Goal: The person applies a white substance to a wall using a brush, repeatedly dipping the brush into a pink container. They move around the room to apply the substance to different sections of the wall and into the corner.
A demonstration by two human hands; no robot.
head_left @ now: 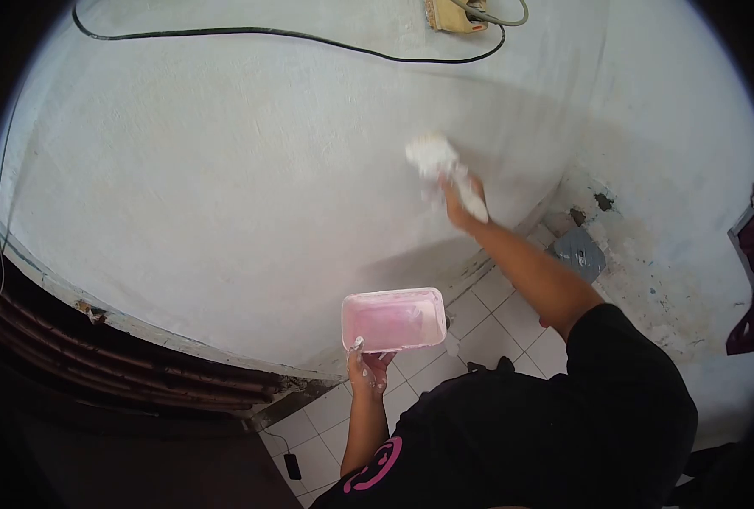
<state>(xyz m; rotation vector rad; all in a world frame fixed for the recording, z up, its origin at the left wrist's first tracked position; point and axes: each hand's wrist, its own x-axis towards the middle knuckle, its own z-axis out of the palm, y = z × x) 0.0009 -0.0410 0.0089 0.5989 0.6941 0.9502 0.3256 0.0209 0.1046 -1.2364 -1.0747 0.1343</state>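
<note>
My right hand (460, 206) is raised to the white wall (224, 187) and grips a paint-covered brush (441, 165), whose white head is pressed on the wall surface. My left hand (368, 369) holds a pink rectangular tray (392, 320) from below, level, close to the wall's lower part. The tray is smeared with whitish paint inside. I wear a black shirt with a pink mark on the left sleeve.
A black cable (292, 36) runs along the top of the wall to a yellowish socket box (456, 14). The floor is white tile (487, 318). A grey block (577, 253) lies in the corner. A dark rusty shutter (105, 356) sits at left.
</note>
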